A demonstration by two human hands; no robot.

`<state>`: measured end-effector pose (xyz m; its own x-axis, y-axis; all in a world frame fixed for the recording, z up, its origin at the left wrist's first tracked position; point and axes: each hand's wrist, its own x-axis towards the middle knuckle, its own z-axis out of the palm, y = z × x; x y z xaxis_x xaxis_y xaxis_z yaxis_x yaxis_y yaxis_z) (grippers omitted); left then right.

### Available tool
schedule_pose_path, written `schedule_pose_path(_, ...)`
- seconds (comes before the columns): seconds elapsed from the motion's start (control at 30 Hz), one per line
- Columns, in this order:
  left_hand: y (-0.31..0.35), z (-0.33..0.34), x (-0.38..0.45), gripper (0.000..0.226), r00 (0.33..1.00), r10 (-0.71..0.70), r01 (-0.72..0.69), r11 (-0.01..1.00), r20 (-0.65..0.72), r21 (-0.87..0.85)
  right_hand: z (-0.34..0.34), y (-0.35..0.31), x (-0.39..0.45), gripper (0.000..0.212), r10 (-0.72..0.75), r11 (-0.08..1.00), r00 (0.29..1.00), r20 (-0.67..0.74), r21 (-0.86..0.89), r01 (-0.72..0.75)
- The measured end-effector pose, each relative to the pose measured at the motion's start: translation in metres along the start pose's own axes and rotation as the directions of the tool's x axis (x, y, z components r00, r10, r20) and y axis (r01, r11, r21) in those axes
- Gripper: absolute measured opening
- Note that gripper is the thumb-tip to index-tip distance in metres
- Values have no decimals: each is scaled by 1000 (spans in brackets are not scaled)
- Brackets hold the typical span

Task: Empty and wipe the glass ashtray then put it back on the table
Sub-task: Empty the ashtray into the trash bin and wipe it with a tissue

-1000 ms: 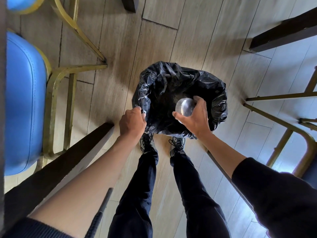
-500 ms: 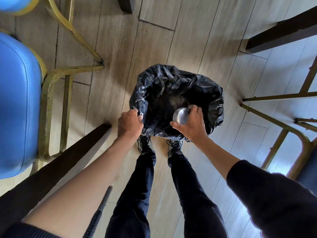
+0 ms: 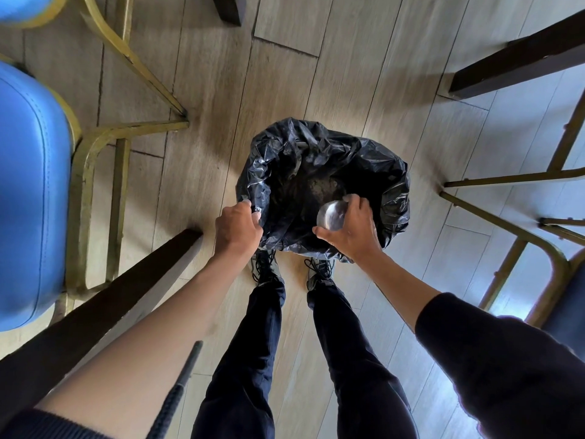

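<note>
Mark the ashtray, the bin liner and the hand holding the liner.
glass ashtray (image 3: 330, 214), head view, its rounded glass side.
bin liner (image 3: 392, 185), head view, right rim.
left hand (image 3: 237, 228), head view, back of hand.

Daylight enters from the right of the bin bag (image 3: 323, 185), leaving pale bluish glare on the floor (image 3: 493, 147) there. Left of the bag the boards read warmer and dimmer. Soft shadows fall leftward from the bag and from the chair frame (image 3: 104, 147) beyond it. The bag's interior is near black; creases on its rim catch small highlights. Wide-angle distortion bends straight lines away from the bag toward the edges. Slight blur softens the outer parts.
</note>
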<state>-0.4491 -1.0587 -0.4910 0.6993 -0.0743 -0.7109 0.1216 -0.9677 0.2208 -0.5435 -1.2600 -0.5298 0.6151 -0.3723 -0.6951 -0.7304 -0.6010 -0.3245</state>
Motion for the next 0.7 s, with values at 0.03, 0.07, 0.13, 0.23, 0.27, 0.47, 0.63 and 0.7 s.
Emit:
schedule_pose_path(0.03, 0, 0, 0, 31, 1000, 4, -4, 1000, -5, 0, 0, 0, 0, 99, -1, 1000, 1000, -7, 3, 1)
schedule_pose_path(0.07, 1, 0, 0, 31, 1000, 4, -4, 1000, -9, 1, -1, 0, 0, 99, -10, 1000, 999, -36, 18, 11)
schedule_pose_path(0.13, 1, 1, 1, 29, 1000, -2, 2, 1000, -4, 10, -1, -1, 0, 100, -39, 999, 997, -69, 26, 41)
schedule_pose_path(0.23, 0, 1, 0, 29, 1000, -8, 8, 1000, 4, 27, 0, -2, 1, 98, -8, 999, 1000, 29, -40, 9)
schedule_pose_path(0.27, 1, 1, 0, 29, 1000, -8, 8, 1000, 5, 28, -1, -2, 1, 97, 4, 999, 999, 32, -42, -2)
schedule_pose_path(0.47, 2, 0, -1, 26, 1000, -3, 4, 1000, -5, 23, 1, 0, -1, 98, -25, 999, 1000, -6, -35, 25)
schedule_pose_path(0.63, 2, -1, -1, 28, 1000, 0, 0, 999, 1, 37, 2, 2, -4, 99, -46, 998, 988, -150, 38, 52)
schedule_pose_path(0.7, 3, -1, -2, 26, 1000, 2, -2, 999, 2, 38, 3, 3, -4, 98, -53, 998, 991, -120, 14, 55)
